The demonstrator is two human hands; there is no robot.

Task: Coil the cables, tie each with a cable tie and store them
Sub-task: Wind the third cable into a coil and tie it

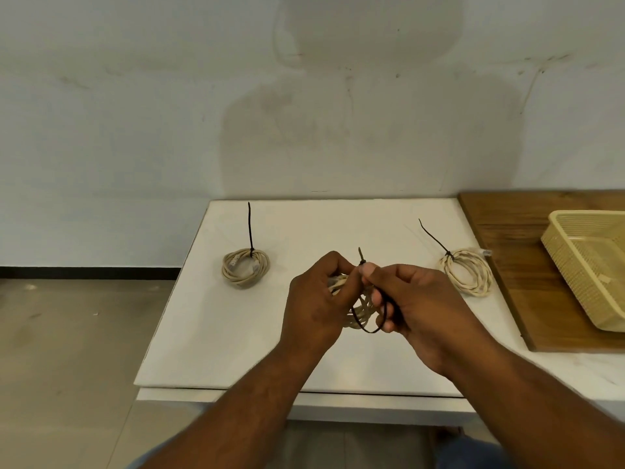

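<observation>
Head view: you are looking down at a white table (304,353) set against a pale wall, with both bare forearms reaching in from the bottom edge.

Your left hand (318,299) is curled round a cream coil of cable (358,321), holding it above the middle of the table. Your right hand (422,306) meets it just beside, thumb and fingertips pinching a black cable tie (361,255). The tie loops under the coil between your hands, and its short tail points up above your thumbs (the tie's head is hidden behind the fingers, so how tight it sits cannot be told).

To the left, well apart from your hands, a second coil (245,267) lies flat on the table, bound by a black tie with its long tail (250,228) standing upright. To the right, a third coil (468,272) lies flat near the table's edge, its tie's tail (434,238) leaning back and left.

Further right, a wooden board (507,238) adjoins the table. A cream plastic basket (575,265) rests on it, partly cut off by the frame edge.
</observation>
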